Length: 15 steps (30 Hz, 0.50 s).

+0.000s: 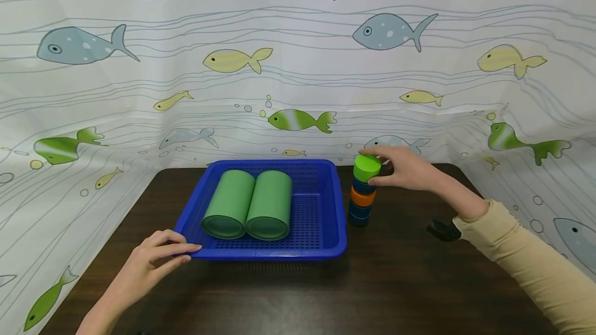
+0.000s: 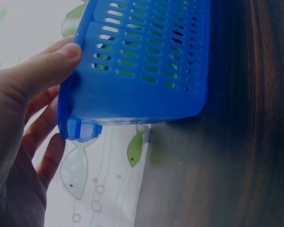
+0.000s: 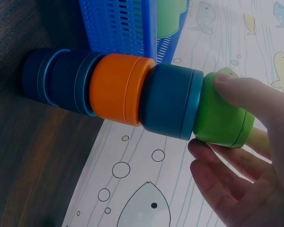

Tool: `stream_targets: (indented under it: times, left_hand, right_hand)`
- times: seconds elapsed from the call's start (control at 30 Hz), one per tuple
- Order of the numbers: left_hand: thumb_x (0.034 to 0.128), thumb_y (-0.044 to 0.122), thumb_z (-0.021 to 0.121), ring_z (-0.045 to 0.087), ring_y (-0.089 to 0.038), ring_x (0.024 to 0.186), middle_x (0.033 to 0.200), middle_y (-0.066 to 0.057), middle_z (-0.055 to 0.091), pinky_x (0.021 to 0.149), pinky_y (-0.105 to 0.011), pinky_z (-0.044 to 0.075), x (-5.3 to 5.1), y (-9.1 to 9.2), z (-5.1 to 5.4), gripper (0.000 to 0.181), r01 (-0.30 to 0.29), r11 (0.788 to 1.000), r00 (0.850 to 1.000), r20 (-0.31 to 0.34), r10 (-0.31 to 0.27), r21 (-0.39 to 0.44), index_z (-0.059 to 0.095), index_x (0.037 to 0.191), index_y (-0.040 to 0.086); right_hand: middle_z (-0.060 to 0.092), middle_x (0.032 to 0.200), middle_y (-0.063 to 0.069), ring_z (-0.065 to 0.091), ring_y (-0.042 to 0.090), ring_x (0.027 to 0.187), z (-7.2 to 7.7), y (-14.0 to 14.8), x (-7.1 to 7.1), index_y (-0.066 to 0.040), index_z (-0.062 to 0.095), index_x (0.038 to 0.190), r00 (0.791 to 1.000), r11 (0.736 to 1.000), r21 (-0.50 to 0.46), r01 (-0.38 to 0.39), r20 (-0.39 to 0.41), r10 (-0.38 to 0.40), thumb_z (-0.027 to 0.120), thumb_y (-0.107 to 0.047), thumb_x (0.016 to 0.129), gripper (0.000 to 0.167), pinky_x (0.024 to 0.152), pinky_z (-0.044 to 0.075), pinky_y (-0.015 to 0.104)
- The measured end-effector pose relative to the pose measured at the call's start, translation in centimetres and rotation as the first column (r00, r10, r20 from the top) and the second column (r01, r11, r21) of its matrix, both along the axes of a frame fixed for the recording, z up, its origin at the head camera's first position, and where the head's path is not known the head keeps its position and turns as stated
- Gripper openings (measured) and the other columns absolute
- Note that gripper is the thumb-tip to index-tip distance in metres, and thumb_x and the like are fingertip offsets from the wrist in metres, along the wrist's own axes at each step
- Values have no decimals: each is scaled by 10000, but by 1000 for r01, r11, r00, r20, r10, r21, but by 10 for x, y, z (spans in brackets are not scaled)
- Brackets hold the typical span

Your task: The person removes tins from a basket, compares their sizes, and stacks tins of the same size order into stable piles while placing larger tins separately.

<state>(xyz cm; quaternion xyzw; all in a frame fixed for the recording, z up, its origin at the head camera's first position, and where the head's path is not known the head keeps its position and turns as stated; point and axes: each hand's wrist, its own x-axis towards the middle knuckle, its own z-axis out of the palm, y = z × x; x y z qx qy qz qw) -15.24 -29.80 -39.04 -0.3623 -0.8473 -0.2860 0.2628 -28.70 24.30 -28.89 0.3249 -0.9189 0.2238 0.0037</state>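
Note:
My left hand (image 1: 155,257) grips the rim of the blue plastic basket (image 1: 341,221) at its near left corner. In the left wrist view the thumb (image 2: 61,56) presses one side of the rim and the fingers lie behind it. Two pale green cylindrical cans (image 1: 230,195) lie on their sides in the basket. Right of the basket stands a stack of small round lidded jars: dark blue ones (image 3: 168,101) and an orange jar (image 3: 116,89). My right hand (image 1: 405,168) holds a bright green jar (image 3: 222,111) at the top of the stack, thumb on one side and fingers on the other.
A dark wooden table (image 1: 279,299) carries everything. Behind and at both sides hangs a white sheet (image 1: 316,25) printed with fish and wavy lines. A small black object (image 1: 442,230) shows beside the right sleeve (image 1: 517,252).

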Motion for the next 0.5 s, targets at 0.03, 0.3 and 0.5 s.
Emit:
stream_targets:
  times: [0.03, 0.3, 0.5]
  left_hand:
    - [664, -30, 838, 517, 4, 976, 973, 98, 620, 849, -88, 372, 0, 0, 0, 430, 1, 1000, 1000, -6, -1, 0, 785, 1038, 175]
    - [611, -119, 827, 504, 25, 987, 978, 116, 610, 858, -80, 369, 3, 1, 2, 529, -25, 1000, 999, 37, 25, -15, 783, 1043, 184]
    - [619, -102, 831, 508, 17, 987, 978, 106, 616, 863, -81, 365, 3, 1, 2, 511, -19, 1000, 1000, 24, 19, -8, 784, 1041, 182]
  right_hand:
    - [592, 1361, 149, 655, 316, 1092, 0, 0, 0, -80, 474, 1456, 1000, 1000, -2, -2, 2, 2, 790, -197, 848, 695, 865, 576, 421]
    - [598, 1352, 157, 660, 322, 1072, 0, -1, 1, -69, 482, 1446, 1000, 1000, -3, -2, -6, 2, 798, -185, 839, 694, 851, 582, 417]
    - [597, 1350, 156, 657, 325, 1076, 0, 0, 1, -70, 478, 1446, 1000, 1000, -4, 3, -4, -3, 804, -201, 835, 705, 852, 582, 430]
